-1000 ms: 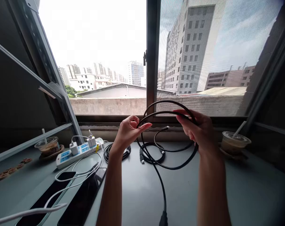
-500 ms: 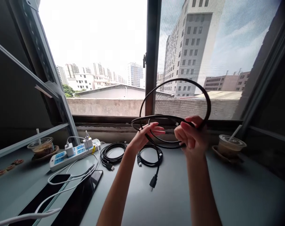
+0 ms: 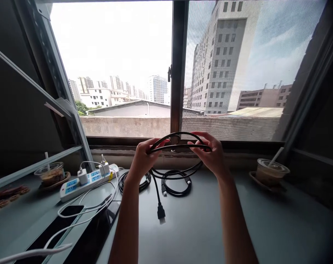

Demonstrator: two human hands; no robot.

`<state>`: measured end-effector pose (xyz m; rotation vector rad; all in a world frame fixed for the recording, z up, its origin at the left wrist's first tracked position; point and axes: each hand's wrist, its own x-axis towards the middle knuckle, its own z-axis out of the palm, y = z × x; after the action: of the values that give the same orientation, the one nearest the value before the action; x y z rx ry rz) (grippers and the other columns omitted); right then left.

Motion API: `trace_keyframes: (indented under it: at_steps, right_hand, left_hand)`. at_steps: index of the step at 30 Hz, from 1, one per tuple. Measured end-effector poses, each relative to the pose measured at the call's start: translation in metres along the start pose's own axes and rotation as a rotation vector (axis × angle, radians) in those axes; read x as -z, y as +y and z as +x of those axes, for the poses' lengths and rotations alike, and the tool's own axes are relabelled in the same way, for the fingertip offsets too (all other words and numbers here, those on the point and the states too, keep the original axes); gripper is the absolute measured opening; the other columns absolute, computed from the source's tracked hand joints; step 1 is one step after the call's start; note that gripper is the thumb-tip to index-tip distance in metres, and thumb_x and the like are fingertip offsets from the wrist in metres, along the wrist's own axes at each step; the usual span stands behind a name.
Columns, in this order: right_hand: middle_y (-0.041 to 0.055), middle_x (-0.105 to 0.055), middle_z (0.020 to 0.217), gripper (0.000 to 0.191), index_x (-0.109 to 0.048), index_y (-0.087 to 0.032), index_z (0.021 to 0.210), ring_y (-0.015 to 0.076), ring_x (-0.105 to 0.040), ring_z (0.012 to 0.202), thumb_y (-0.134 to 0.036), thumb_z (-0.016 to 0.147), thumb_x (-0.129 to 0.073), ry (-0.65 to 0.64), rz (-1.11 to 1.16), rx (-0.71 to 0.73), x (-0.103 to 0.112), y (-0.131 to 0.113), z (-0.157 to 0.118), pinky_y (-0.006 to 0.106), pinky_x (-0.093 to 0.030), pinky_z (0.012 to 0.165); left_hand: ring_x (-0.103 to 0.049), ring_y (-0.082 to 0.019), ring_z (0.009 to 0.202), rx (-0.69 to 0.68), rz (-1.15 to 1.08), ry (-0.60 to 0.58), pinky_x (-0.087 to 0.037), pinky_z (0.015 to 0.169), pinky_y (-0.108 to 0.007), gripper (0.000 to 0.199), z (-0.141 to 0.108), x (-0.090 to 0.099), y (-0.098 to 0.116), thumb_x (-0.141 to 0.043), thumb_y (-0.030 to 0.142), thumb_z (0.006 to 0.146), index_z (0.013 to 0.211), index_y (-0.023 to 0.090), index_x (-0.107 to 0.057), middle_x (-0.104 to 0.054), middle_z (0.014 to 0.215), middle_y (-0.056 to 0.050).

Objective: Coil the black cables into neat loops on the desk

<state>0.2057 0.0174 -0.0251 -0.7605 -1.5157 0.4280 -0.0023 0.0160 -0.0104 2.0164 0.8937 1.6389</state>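
Looped between my two hands, a black HDMI cable is held up above the grey table. My left hand closes round the left side of the loops. On the right side, my right hand grips the loops between thumb and fingers. One end of the cable hangs below my left hand, with its black plug pointing down. Behind the hands, a coiled black cable with light connector tips lies on the table. Another black coil is partly hidden by my left hand and wrist.
A white power strip with chargers and white cables stands left, near dark flat devices. Lidded drink cups stand on both sides, the left cup and the right cup. A window frame rises behind the table.
The big upper loop has been drawn down into a smaller coil. My left hand, open before, now grips the cable, and my right hand has moved left. The hanging plug has shifted left.
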Motion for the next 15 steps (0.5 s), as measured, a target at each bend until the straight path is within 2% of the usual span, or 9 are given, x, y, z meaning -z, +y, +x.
trace_keyframes:
  at_steps: [3,4,6,9,10,12,13,15]
  right_hand:
    - [0.0022,-0.056,0.091,0.047,-0.057,-0.025,0.115,0.0103,-0.051,0.068,-0.029,0.069,-0.067,0.024,-0.128,0.066,-0.007,-0.004,-0.001,0.020,-0.045,0.053]
    - [0.0040,-0.056,0.099,0.048,-0.056,-0.025,0.116,0.0114,-0.051,0.072,-0.031,0.069,-0.067,-0.003,-0.153,0.067,-0.009,-0.005,-0.001,0.021,-0.046,0.054]
    - [0.0054,-0.056,0.103,0.041,-0.060,-0.024,0.110,0.0134,-0.053,0.077,-0.035,0.071,-0.066,-0.085,-0.144,0.068,-0.010,-0.007,-0.002,0.021,-0.045,0.054]
    - [0.0033,-0.059,0.083,0.021,-0.063,-0.018,0.083,0.0135,-0.056,0.072,-0.036,0.072,-0.065,-0.206,0.009,0.069,-0.011,-0.013,-0.004,0.021,-0.044,0.053]
    - [0.0014,-0.058,0.072,0.019,-0.060,-0.017,0.073,0.0121,-0.055,0.064,-0.036,0.073,-0.064,-0.241,0.063,0.055,-0.011,-0.015,-0.006,0.021,-0.042,0.051]
    - [-0.0028,-0.049,0.052,0.028,-0.051,-0.017,0.057,0.0082,-0.045,0.047,-0.036,0.073,-0.063,-0.271,0.079,0.007,-0.012,-0.019,-0.008,0.020,-0.035,0.044]
    - [-0.0043,-0.043,0.045,0.034,-0.045,-0.017,0.051,0.0065,-0.038,0.042,-0.037,0.073,-0.063,-0.243,0.040,-0.017,-0.012,-0.020,-0.009,0.020,-0.029,0.041]
    - [-0.0055,-0.035,0.040,0.042,-0.037,-0.018,0.045,0.0048,-0.029,0.039,-0.038,0.071,-0.064,-0.098,-0.072,-0.049,-0.012,-0.021,-0.009,0.021,-0.021,0.039]
  left_hand:
    - [-0.049,-0.008,0.047,-0.069,0.042,0.045,-0.036,0.043,-0.018,0.015,-0.003,-0.002,0.011,-0.066,0.019,0.068,0.081,0.016,-0.073,-0.061,0.058,0.001]
    - [-0.052,-0.010,0.051,-0.080,0.041,0.057,-0.037,0.045,-0.018,0.015,-0.005,-0.003,0.015,-0.066,0.019,0.067,0.081,0.017,-0.073,-0.064,0.061,0.000]
    - [-0.055,-0.011,0.056,-0.101,0.044,0.072,-0.039,0.048,-0.018,0.018,-0.009,-0.005,0.022,-0.065,0.017,0.068,0.083,0.019,-0.073,-0.068,0.069,-0.001]
    - [-0.049,-0.009,0.050,-0.162,0.138,0.096,-0.036,0.047,-0.019,0.019,-0.015,-0.013,0.030,-0.062,0.017,0.070,0.086,0.021,-0.073,-0.068,0.069,0.000]
    - [-0.045,-0.008,0.047,-0.187,0.183,0.111,-0.035,0.046,-0.020,0.019,-0.016,-0.016,0.031,-0.061,0.017,0.071,0.085,0.022,-0.073,-0.066,0.064,0.001]
    - [-0.037,-0.008,0.044,-0.223,0.252,0.168,-0.031,0.045,-0.021,0.018,-0.016,-0.022,0.030,-0.060,0.018,0.072,0.083,0.023,-0.073,-0.056,0.052,0.004]
    - [-0.034,-0.008,0.043,-0.221,0.267,0.202,-0.030,0.045,-0.021,0.017,-0.014,-0.024,0.029,-0.060,0.019,0.072,0.083,0.024,-0.073,-0.049,0.046,0.006]
    - [-0.030,-0.008,0.041,-0.168,0.247,0.272,-0.028,0.044,-0.021,0.015,-0.010,-0.026,0.022,-0.061,0.024,0.073,0.084,0.023,-0.072,-0.038,0.041,0.008]
